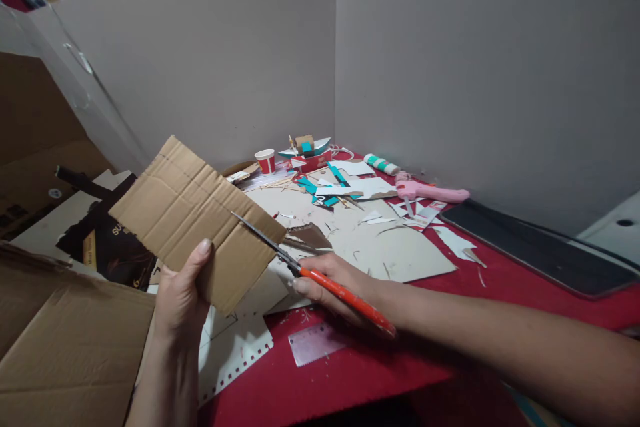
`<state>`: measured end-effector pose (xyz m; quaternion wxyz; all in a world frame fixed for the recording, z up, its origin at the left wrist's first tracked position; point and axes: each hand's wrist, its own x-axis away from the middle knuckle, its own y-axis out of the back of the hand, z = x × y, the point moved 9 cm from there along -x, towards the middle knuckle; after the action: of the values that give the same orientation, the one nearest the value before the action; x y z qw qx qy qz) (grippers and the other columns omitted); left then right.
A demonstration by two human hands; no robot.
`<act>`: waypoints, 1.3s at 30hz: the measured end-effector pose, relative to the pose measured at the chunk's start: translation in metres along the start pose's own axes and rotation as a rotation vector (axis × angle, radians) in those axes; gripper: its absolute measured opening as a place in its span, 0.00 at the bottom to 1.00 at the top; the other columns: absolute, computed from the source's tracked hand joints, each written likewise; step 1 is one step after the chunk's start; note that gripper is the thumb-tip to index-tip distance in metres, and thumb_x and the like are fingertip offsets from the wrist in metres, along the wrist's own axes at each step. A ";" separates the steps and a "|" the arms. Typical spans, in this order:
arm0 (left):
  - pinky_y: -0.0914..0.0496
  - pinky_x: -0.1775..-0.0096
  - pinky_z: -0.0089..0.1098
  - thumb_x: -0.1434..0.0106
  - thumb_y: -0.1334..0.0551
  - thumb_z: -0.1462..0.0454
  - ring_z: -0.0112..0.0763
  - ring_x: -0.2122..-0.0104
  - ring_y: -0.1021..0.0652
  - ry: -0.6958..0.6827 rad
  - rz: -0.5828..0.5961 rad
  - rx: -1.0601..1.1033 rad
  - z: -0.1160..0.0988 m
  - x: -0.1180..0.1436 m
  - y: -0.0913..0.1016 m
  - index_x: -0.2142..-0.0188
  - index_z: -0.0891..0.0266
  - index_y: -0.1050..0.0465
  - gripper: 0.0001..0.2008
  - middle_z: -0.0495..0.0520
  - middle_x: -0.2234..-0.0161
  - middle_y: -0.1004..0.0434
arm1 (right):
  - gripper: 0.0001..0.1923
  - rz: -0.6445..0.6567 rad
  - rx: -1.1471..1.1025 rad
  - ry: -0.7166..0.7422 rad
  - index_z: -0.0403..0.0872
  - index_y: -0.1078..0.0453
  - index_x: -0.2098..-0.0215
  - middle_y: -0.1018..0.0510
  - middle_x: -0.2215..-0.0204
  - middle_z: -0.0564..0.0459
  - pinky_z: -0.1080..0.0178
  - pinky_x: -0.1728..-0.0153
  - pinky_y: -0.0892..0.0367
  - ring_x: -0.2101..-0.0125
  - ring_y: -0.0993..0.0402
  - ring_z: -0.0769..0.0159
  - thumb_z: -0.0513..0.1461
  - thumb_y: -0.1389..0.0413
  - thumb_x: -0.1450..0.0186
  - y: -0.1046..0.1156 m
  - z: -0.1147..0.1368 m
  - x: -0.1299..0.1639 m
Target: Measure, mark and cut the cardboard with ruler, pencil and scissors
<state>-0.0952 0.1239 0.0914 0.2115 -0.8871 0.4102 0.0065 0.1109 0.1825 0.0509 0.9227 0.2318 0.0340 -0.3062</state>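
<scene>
From where I stand, the step in hand looks like trimming: the left hand (181, 297) grips a brown cardboard piece (195, 213), thumb on top, holding it tilted in the air above the counter's (385, 373) near-left corner. The right hand (345, 275) is closed around orange-handled scissors (313, 275), a slim dark blade lying across the sheet's right part, roughly in line with a faint drawn line (220, 201). I'd judge the next move calls for a firm, steady hold and blades kept true to that mark.

The sheet is corrugated, four-sided, ridged with creases. A smooth, pale board (425, 263) covers the counter's middle, strewn with ragged scraps; a clear plastic ruler (315, 345) lies by the near edge, and a glossy pink glue gun (435, 192) towards the far edge.
</scene>
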 end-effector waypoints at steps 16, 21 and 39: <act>0.22 0.63 0.27 0.53 0.23 0.62 0.36 0.64 0.16 -0.021 0.024 -0.021 -0.002 0.000 -0.002 0.47 0.56 0.25 0.33 0.52 0.60 0.15 | 0.28 -0.041 -0.139 -0.003 0.49 0.47 0.79 0.47 0.82 0.62 0.66 0.79 0.50 0.80 0.51 0.74 0.59 0.46 0.36 -0.002 0.004 0.003; 0.22 0.58 0.29 0.54 0.23 0.63 0.36 0.62 0.16 -0.004 0.000 0.020 -0.005 -0.002 0.000 0.52 0.57 0.22 0.27 0.50 0.63 0.15 | 0.30 -0.039 -0.142 -0.010 0.48 0.46 0.80 0.47 0.82 0.62 0.66 0.80 0.51 0.80 0.51 0.74 0.61 0.45 0.38 -0.003 0.002 0.002; 0.22 0.57 0.29 0.57 0.21 0.67 0.32 0.65 0.16 0.013 0.003 0.048 -0.002 0.000 -0.002 0.57 0.61 0.21 0.26 0.49 0.68 0.17 | 0.29 -0.037 -0.123 0.048 0.48 0.45 0.77 0.45 0.79 0.60 0.66 0.77 0.50 0.78 0.50 0.73 0.61 0.50 0.34 -0.004 0.004 0.002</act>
<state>-0.0940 0.1248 0.0943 0.2301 -0.8811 0.4130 -0.0088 0.1097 0.1768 0.0524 0.9284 0.1811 0.0794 -0.3147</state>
